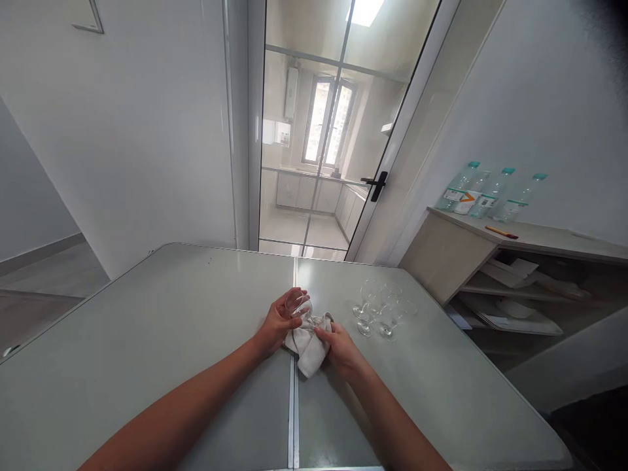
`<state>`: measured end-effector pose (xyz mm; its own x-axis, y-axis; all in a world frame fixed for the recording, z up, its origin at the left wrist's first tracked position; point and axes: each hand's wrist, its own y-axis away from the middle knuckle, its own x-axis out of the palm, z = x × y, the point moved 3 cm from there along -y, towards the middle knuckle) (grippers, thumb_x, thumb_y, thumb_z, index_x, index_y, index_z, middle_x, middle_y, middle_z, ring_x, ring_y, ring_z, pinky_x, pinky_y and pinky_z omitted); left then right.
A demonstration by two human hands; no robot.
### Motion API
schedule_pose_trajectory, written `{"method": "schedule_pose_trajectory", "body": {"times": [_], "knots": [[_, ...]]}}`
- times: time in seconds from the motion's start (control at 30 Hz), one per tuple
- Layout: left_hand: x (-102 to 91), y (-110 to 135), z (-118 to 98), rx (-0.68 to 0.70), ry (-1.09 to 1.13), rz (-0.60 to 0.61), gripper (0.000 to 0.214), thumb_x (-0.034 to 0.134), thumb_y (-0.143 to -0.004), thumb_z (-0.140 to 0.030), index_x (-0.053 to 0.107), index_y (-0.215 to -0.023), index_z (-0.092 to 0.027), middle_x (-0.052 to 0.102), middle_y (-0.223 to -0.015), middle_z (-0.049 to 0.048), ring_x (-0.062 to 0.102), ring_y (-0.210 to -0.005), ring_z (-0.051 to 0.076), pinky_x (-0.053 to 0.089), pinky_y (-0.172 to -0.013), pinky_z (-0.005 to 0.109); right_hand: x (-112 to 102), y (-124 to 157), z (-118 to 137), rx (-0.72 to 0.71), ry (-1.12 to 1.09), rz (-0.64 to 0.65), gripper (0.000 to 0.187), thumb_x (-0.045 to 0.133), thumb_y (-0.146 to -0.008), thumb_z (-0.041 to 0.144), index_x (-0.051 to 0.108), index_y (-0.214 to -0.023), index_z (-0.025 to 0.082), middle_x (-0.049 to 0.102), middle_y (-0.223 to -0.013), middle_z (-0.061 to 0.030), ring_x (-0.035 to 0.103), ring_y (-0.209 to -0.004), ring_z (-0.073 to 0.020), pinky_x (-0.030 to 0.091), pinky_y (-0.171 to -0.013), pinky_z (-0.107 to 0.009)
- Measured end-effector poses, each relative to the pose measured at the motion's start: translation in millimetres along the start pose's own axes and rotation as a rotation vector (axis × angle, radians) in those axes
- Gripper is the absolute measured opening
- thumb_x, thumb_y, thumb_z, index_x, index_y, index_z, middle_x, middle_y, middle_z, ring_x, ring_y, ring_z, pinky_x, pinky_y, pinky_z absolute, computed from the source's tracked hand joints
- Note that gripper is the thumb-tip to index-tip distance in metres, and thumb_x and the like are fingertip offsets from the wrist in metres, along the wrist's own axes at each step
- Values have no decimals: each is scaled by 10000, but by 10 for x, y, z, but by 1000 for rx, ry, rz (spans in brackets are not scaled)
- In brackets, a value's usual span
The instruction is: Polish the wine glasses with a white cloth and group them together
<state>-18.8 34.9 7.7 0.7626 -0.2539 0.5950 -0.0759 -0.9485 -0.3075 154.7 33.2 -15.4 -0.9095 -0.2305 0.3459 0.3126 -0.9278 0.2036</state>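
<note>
A clear stemmed glass (299, 303) lies tilted between my two hands above the table's middle seam. My left hand (280, 325) is closed around its bowl. At the glass's stem and foot end, my right hand (339, 345) pinches a white cloth (312, 353), which hangs down below the fingers. The cloth wraps about the stem, so most of the stem and foot is hidden. To the right of my right hand, several clear stemmed glasses (387, 330) stand grouped on the table.
The grey-green table (196, 392) has a metal seam down its middle. Beyond it is a glass-paned door (318, 176) with a black handle (377, 186). A shelf unit (451, 252) at the right bears several plastic bottles (483, 206) and a red-and-yellow stick-like object (500, 232).
</note>
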Motion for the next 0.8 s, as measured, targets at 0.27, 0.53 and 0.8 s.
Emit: {"method": "schedule_pose_trajectory", "body": {"times": [0.27,0.53,0.8], "knots": [[36,4,16,3,-57,36,671,946,-552,-165,700,-1172,-237,639,-1295,116,461,-1361,355,377,-1121,514,-220,-65,9,-162,216,-267,441,903,-562,410,716,-854,137,738,-820,-84,642,-714,-225,499,-650,-318],[-3,2,42,-9,-19,44,722,939,-567,-164,681,-1233,-273,636,-1308,109,488,-1339,347,393,-1109,531,-172,-34,40,-139,415,-169,327,845,-589,409,679,-657,137,649,-609,-14,551,-581,-166,402,-536,-257],[13,15,72,-18,-67,87,700,940,-541,-125,703,-1191,-236,649,-1284,124,476,-1343,351,399,-1106,537,-166,-39,98,-227,351,-248,281,826,-573,333,705,-767,171,706,-734,-40,600,-690,-218,460,-627,-305]]}}
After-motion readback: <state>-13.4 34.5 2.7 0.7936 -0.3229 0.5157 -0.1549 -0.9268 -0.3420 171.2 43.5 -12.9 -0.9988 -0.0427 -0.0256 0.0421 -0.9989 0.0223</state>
